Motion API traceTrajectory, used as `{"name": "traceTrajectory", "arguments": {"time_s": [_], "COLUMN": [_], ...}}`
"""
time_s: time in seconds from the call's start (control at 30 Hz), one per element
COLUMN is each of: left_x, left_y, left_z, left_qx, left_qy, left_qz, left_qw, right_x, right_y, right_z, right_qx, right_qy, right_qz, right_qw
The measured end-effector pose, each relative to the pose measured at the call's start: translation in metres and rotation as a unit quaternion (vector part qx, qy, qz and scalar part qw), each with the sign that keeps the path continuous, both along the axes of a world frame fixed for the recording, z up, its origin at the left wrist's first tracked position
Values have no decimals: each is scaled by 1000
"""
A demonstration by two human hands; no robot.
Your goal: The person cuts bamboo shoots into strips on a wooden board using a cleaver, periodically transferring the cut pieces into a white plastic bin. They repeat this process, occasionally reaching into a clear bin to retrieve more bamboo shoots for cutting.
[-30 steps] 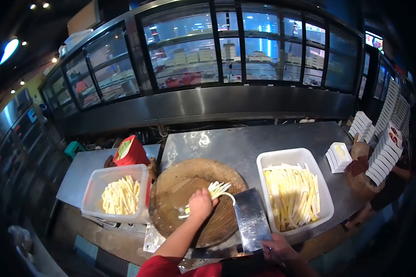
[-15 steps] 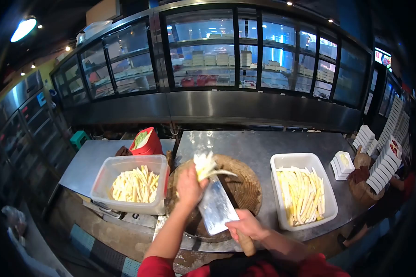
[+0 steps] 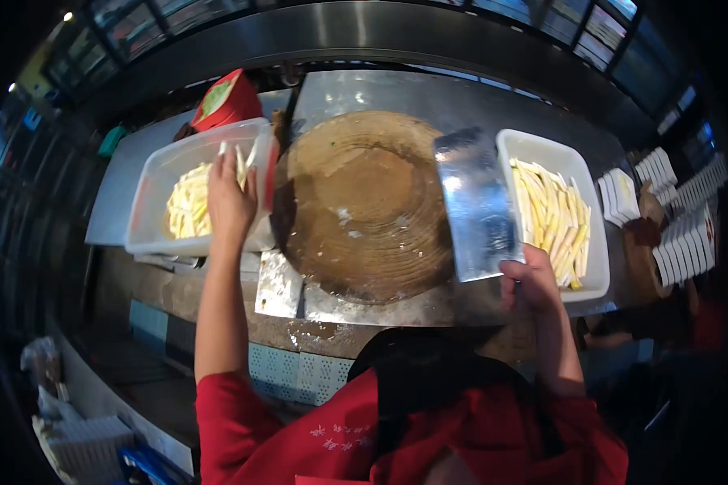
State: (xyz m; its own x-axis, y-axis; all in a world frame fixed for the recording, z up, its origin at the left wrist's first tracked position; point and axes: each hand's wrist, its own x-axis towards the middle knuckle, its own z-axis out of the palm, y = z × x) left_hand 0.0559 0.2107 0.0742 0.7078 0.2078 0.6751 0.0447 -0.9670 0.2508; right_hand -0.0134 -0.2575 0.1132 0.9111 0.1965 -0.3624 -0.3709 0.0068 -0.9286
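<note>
My left hand [image 3: 233,198] is over the left plastic tub [image 3: 150,194], closed around a few pale yellow vegetable strips [image 3: 241,162] that stick out past the fingers. They look like bamboo shoots. More cut strips [image 3: 190,198] lie in that tub below the hand. My right hand [image 3: 534,279] grips a cleaver [image 3: 473,206], its broad blade tilted up between the round wooden chopping block [image 3: 364,202] and the right tub [image 3: 597,234]. Longer whole strips [image 3: 554,214] fill the right tub. Small pale scraps dot the block. The cleaver's handle is hidden in my hand.
A red container [image 3: 239,101] with something green stands behind the left tub. Stacked white dishes [image 3: 683,250] are at the far right of the metal table [image 3: 380,89]. Perforated blue mats [image 3: 287,372] lie on the floor below the table's front edge.
My left hand has carried the strips from above the block leftward to the left tub. My right hand has moved the cleaver right, off the block. The view has tipped downward.
</note>
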Motion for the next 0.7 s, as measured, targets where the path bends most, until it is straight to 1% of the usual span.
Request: {"name": "traceTrajectory", "arguments": {"time_s": [0.03, 0.07, 0.1, 0.13, 0.17, 0.2, 0.23, 0.27, 0.33, 0.4, 0.43, 0.47, 0.5, 0.53, 0.6, 0.67, 0.7], "left_x": [3, 1, -3, -8, -12, -18, -23, -23, -7, 18, 30, 45, 60, 75, 77, 79, 80], "left_y": [-21, -52, -83, -107, -125, -138, -150, -153, -143, -149, -162, -178, -195, -213, -290, -358, -390], "left_z": [-7, 1, -7, -11, -18, -28, -30, -35, -50, -44, -33, -27, -21, -15, 15, 13, 12], "left_qx": [-24, -98, -34, -52, 1, 36, 97, 141, 156, 185, 181, 189, 121, 51, -17, 15, 20], "left_qy": [12, 62, 73, 130, 169, 230, 265, 298, 329, 305, 256, 255, 206, 156, 163, 170, 163], "left_qz": [-53, -152, -151, -227, -281, -298, -291, -276, -239, -172, -161, -169, -239, -305, -390, -456, -511], "left_qw": [998, 982, 985, 964, 945, 926, 914, 903, 900, 918, 936, 933, 941, 938, 906, 873, 843], "right_x": [-4, -11, -22, -36, -49, -63, -76, -91, -115, -138, -149, -157, -163, -167, -171, -175, -175], "right_y": [-20, -41, -60, -73, -81, -92, -107, -119, -138, -158, -167, -172, -175, -178, -183, -194, -202], "right_z": [-8, -14, -14, -6, 5, 13, 15, 18, 19, 15, 13, 10, 9, 7, 2, -5, -7], "right_qx": [-2, -4, -9, -15, 3, 24, 42, 44, -1, -2, 5, 12, 18, 23, 49, 55, 56], "right_qy": [1, -9, -21, -24, -42, -62, -70, -70, -109, -122, -122, -121, -118, -113, -106, -96, -90], "right_qz": [-20, -79, -145, -187, -245, -302, -357, -387, -470, -522, -538, -554, -571, -578, -590, -590, -586], "right_qw": [1000, 997, 989, 982, 969, 951, 930, 919, 876, 844, 834, 824, 812, 808, 799, 799, 803]}}
